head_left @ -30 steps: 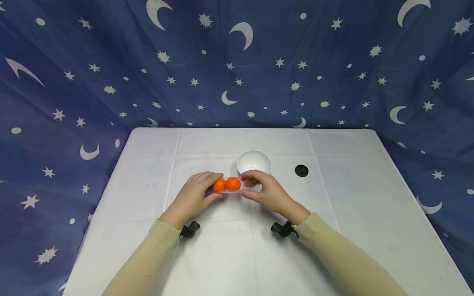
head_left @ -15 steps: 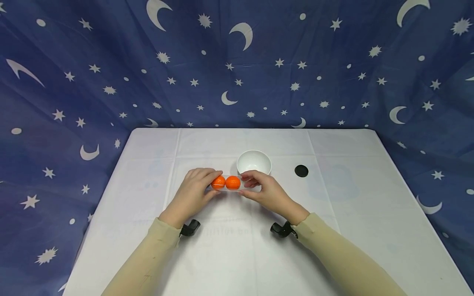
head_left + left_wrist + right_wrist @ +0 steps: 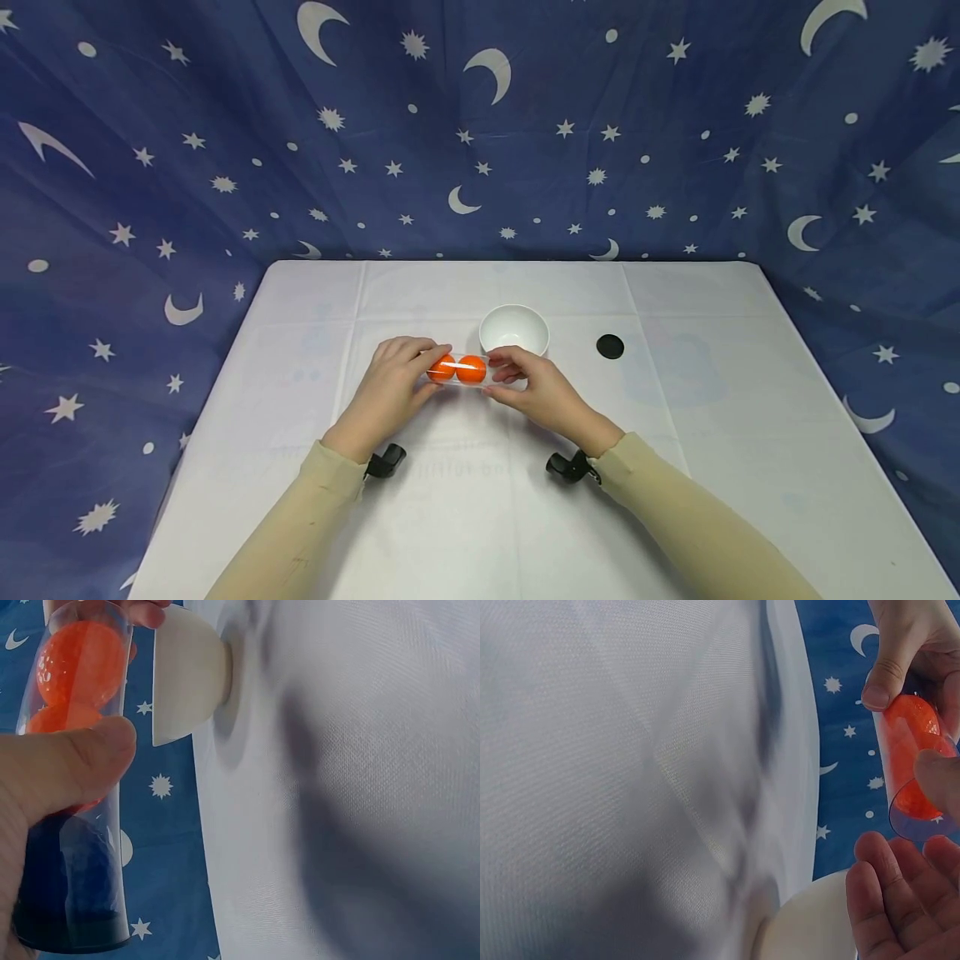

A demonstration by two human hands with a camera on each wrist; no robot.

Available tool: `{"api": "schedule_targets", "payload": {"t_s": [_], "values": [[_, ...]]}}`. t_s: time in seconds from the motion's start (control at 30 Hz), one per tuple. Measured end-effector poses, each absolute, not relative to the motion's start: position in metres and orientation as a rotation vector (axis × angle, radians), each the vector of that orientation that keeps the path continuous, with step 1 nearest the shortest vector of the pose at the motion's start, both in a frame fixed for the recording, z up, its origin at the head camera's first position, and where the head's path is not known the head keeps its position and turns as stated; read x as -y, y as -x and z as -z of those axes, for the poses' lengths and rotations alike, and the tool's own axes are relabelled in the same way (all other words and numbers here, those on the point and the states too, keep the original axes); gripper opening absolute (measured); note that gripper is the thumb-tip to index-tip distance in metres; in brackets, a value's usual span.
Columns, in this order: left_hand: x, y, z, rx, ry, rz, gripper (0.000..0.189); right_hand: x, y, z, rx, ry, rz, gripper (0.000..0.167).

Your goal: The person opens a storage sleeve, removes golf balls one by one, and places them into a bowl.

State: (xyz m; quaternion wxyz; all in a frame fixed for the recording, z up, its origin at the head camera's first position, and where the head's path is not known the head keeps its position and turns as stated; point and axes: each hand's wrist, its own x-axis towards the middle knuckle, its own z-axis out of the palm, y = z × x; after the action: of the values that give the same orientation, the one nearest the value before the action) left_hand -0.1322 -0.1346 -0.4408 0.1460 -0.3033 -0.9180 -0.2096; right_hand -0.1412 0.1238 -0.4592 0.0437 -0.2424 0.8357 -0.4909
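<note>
My left hand (image 3: 382,396) grips a clear tube (image 3: 457,383) lying sideways above the table, thumb across its side. Two orange balls (image 3: 472,369) sit in its right part. A dark blue ball (image 3: 86,870) is at the left end, which looks dark and closed; the left hand hides it in the head view. My right hand (image 3: 547,387) is at the tube's other, open end (image 3: 907,832). Its thumb overlaps the tube's side, while its loosely bent fingers (image 3: 881,900) lie just past the rim. I cannot tell how firmly the thumb touches.
A white bowl (image 3: 514,321) stands just behind the tube and the right hand. A flat black disc (image 3: 611,347) lies to its right on the white-covered table (image 3: 465,517). Blue cloth (image 3: 562,192) with moons and stars hangs around the table.
The left hand and the tube have shifted slightly away from me, and the balls a little with them. The right hand has barely moved.
</note>
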Motion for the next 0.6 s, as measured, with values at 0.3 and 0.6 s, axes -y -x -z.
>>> {"api": "schedule_targets", "payload": {"t_s": [0.3, 0.6], "values": [[0.134, 0.132, 0.4388, 2.633, 0.882, 0.555, 0.058, -0.1232, 0.1416, 0.4649, -2.535, 0.726, 1.521, 0.052], [0.1353, 0.133, 0.4393, 2.624, 0.881, 0.595, 0.056, -0.1213, 0.1422, 0.4663, -2.557, 0.703, 1.503, 0.05]]}}
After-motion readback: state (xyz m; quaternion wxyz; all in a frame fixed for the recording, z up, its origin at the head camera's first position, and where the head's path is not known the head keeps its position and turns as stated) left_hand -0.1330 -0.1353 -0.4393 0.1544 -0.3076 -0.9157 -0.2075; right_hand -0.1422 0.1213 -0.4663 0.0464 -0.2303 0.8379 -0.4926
